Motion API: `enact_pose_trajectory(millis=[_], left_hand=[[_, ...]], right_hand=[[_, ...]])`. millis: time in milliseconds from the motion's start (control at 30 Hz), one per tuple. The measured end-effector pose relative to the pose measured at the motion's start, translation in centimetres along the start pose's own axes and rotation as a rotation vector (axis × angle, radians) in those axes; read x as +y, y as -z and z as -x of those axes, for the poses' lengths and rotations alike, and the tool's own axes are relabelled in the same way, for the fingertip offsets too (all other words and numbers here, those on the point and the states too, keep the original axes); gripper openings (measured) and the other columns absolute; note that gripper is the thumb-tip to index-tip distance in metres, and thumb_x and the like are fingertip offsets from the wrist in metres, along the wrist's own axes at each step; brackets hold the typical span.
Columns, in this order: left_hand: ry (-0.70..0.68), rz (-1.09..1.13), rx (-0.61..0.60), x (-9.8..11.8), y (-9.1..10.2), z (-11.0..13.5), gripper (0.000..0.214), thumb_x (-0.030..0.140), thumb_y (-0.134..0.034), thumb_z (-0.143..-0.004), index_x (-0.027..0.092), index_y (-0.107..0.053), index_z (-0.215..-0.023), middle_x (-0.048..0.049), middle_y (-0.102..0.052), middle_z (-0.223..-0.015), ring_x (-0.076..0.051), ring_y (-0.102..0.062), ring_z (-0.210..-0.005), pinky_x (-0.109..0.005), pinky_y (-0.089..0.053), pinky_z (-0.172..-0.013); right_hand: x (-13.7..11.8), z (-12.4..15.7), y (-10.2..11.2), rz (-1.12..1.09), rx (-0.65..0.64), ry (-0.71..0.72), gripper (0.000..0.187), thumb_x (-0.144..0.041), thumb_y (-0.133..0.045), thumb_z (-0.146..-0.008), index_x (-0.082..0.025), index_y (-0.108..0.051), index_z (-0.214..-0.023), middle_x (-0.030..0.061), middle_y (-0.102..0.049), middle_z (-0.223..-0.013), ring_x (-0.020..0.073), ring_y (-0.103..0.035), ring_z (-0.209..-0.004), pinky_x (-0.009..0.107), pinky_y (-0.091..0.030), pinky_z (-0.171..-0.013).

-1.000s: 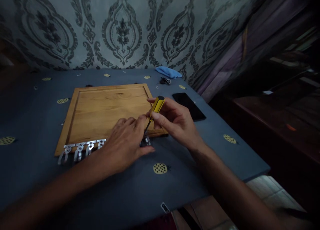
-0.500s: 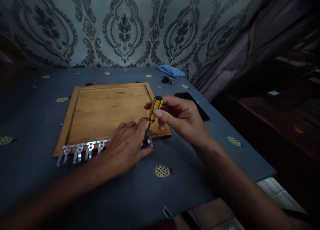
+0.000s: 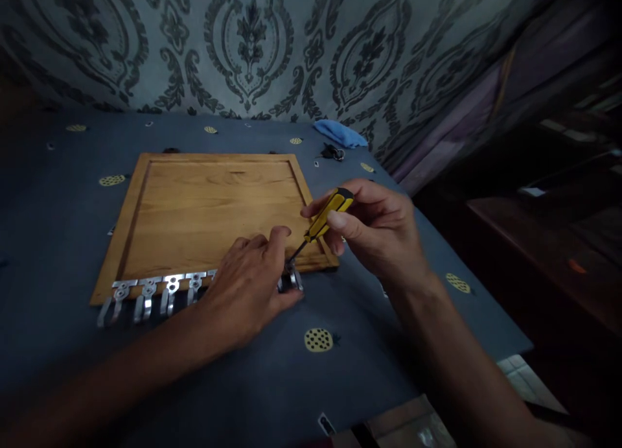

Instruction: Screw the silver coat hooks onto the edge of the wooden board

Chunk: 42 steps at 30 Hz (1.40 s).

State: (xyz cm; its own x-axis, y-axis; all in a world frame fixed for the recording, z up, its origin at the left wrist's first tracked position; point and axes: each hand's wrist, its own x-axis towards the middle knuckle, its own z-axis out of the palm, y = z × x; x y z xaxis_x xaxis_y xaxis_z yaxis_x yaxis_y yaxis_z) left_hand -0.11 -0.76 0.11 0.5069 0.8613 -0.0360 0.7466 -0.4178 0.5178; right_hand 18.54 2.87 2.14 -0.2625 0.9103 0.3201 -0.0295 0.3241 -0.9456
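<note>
My right hand [image 3: 379,231] pinches the handle of a yellow-and-black screwdriver [image 3: 326,220], which leans to the right. Its tip meets the right end of a metal hook rail [image 3: 173,281] lying along the near edge of a framed wooden board [image 3: 208,208]. Over the rail's right part lies my left hand [image 3: 250,282], its thumb against the last hook and its other fingers bent over the board. The index finger is lifted beside the screwdriver shaft. This hand hides the middle of the rail; whether a screw sits under the tip cannot be made out.
The board rests on a dark blue tablecloth [image 3: 233,396] printed with pineapples. Behind it at the right lie keys [image 3: 333,152] and a blue cloth [image 3: 341,133]. A patterned wall covering rises at the back. The table's right edge drops away to a dark area.
The screwdriver handle has tilted over to the right, with my right hand shifting right along with it. My left index finger has lifted. The whole view has shifted slightly.
</note>
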Motion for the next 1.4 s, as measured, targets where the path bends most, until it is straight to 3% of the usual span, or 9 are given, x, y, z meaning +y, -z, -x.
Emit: enact_pose_trajectory(millis=[167,267,367,500,633,867,1133,1333,1400], left_hand=[[0.016,0.020,-0.021,0.0,0.0,-0.1,0.048,0.029,-0.078,-0.083,0.020,-0.044,-0.116,-0.0106,-0.072,-0.112,-0.033,-0.066,-0.107,-0.049,-0.049,-0.097],[0.020,0.019,-0.001,-0.1,-0.1,-0.2,0.052,0.029,-0.079,-0.082,0.019,-0.045,-0.119,-0.0094,-0.072,-0.111,-0.033,-0.065,-0.107,-0.048,-0.049,-0.097],[0.021,0.007,0.001,-0.2,-0.2,-0.1,0.053,0.031,-0.079,-0.082,0.019,-0.045,-0.120,-0.0097,-0.071,-0.111,-0.033,-0.065,-0.106,-0.047,-0.049,-0.096],[0.017,0.003,-0.021,-0.2,-0.2,0.0,0.052,0.031,-0.078,-0.084,0.019,-0.044,-0.121,-0.0098,-0.070,-0.111,-0.033,-0.064,-0.106,-0.047,-0.048,-0.095],[0.007,0.000,-0.007,-0.3,-0.2,0.0,0.054,0.030,-0.078,-0.083,0.019,-0.043,-0.122,-0.0091,-0.070,-0.111,-0.033,-0.064,-0.107,-0.046,-0.048,-0.096],[0.024,-0.017,-0.043,-0.2,0.0,-0.1,0.051,0.030,-0.077,-0.085,0.018,-0.044,-0.121,-0.0101,-0.070,-0.112,-0.033,-0.065,-0.107,-0.047,-0.047,-0.097],[-0.005,-0.017,-0.031,-0.2,-0.1,0.0,0.052,0.029,-0.078,-0.085,0.017,-0.043,-0.121,-0.0110,-0.071,-0.112,-0.033,-0.065,-0.108,-0.047,-0.048,-0.096],[-0.009,-0.009,-0.028,-0.2,-0.1,0.0,0.049,0.029,-0.078,-0.085,0.018,-0.044,-0.119,-0.0103,-0.071,-0.111,-0.033,-0.064,-0.109,-0.047,-0.047,-0.097],[-0.010,-0.007,-0.016,-0.2,-0.1,0.0,0.052,0.030,-0.078,-0.084,0.017,-0.044,-0.121,-0.0102,-0.071,-0.111,-0.033,-0.064,-0.109,-0.047,-0.047,-0.097]], right_hand=[[-0.2,0.2,-0.4,-0.044,0.034,-0.017,0.039,-0.042,-0.089,-0.076,-0.024,-0.055,-0.078,-0.0032,-0.077,-0.077,0.0060,-0.049,-0.035,0.021,-0.044,-0.032],[-0.3,0.6,0.0,-0.026,0.009,-0.015,0.030,-0.043,-0.084,-0.082,-0.023,-0.069,-0.098,-0.0009,-0.077,-0.083,0.0067,-0.055,-0.041,0.022,-0.050,-0.040],[-0.3,1.0,0.5,-0.011,0.000,-0.006,0.034,-0.040,-0.078,-0.089,-0.024,-0.073,-0.119,0.0016,-0.078,-0.093,0.0078,-0.061,-0.048,0.025,-0.055,-0.048],[0.0,1.1,0.7,-0.018,0.043,0.017,0.018,-0.037,-0.082,-0.086,-0.023,-0.078,-0.096,0.0006,-0.079,-0.090,0.0053,-0.057,-0.042,0.022,-0.051,-0.041],[0.2,1.0,0.4,-0.040,0.092,0.052,0.021,-0.035,-0.088,-0.079,-0.021,-0.071,-0.078,0.0004,-0.080,-0.084,0.0043,-0.053,-0.037,0.019,-0.045,-0.035],[0.1,1.1,1.1,0.033,-0.016,0.014,0.027,-0.038,-0.080,-0.087,-0.024,-0.079,-0.110,0.0039,-0.081,-0.096,0.0083,-0.064,-0.050,0.023,-0.057,-0.050],[0.3,0.9,0.6,-0.039,0.019,0.059,0.022,-0.034,-0.091,-0.075,-0.021,-0.074,-0.080,0.0012,-0.080,-0.085,0.0066,-0.059,-0.042,0.019,-0.052,-0.038],[0.3,1.2,1.0,-0.013,-0.027,-0.016,0.026,-0.036,-0.084,-0.084,-0.024,-0.080,-0.107,0.0028,-0.080,-0.088,0.0094,-0.065,-0.054,0.022,-0.057,-0.050],[0.2,1.3,1.1,0.005,-0.031,-0.014,0.025,-0.036,-0.082,-0.085,-0.025,-0.081,-0.107,0.0029,-0.080,-0.090,0.0089,-0.064,-0.053,0.023,-0.057,-0.050]])
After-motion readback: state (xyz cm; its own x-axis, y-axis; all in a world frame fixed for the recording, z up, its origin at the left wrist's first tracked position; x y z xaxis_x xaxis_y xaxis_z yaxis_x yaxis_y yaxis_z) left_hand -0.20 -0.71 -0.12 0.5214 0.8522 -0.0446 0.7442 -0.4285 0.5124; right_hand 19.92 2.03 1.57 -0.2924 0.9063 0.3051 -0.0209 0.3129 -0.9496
